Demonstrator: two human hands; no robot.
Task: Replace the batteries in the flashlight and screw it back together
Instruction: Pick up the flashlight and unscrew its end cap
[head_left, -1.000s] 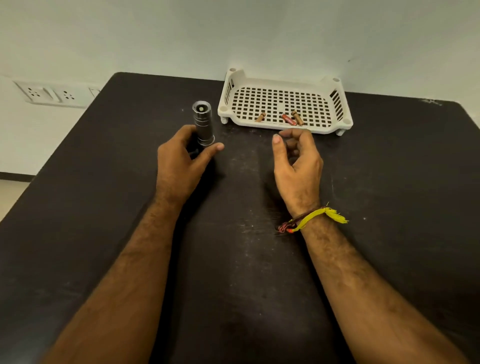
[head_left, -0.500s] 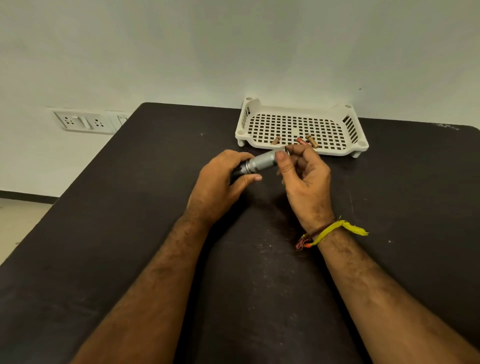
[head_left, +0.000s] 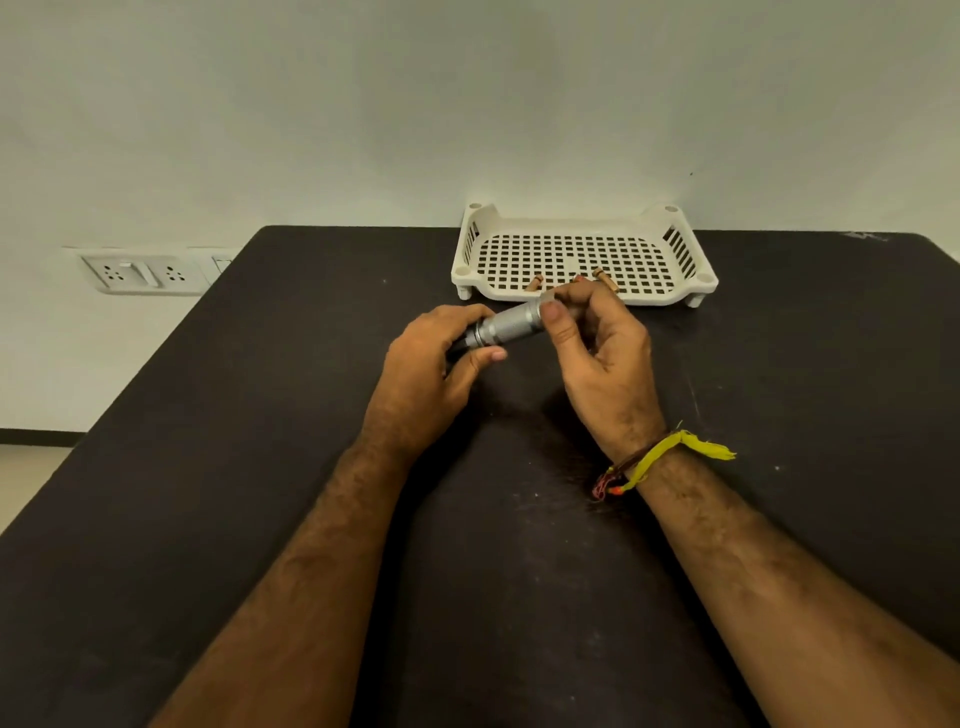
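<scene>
Left hand (head_left: 423, 382) wrapped round the dark rear part of the flashlight (head_left: 506, 328), fingers curled over the top, thumb pressed along the near side. Right hand (head_left: 602, 358) pinching the far end of the silver barrel between thumb and curled fingers. Both grips closed on the same thing, one at each end, a stance fit for twisting the two parts against each other.

Flashlight held in the air just above the table (head_left: 260, 467), between the hands, near the front edge of the tray (head_left: 670, 299). Long axis close to level, running from about 8 o'clock at the left hand to about 2 o'clock at the right. Which end is the lens: cannot tell, both ends hidden in the hands.

Batteries (head_left: 534, 282) lying loose in the tray at 12 o'clock from the hands, two plainly visible, a reddish third partly hidden behind the right fingers. New or spent: cannot tell.

Progress, as judged: early or middle. Barrel looks joined, a ring or thread line showing just beside the left fingers. Whether the hands are unscrewing or tightening: not shown. Left to do at least: confirm cells inside, close fully.

Wall sockets (head_left: 140, 271) at 10 o'clock, off the table. Yellow thread band (head_left: 670, 457) on the right wrist.
</scene>
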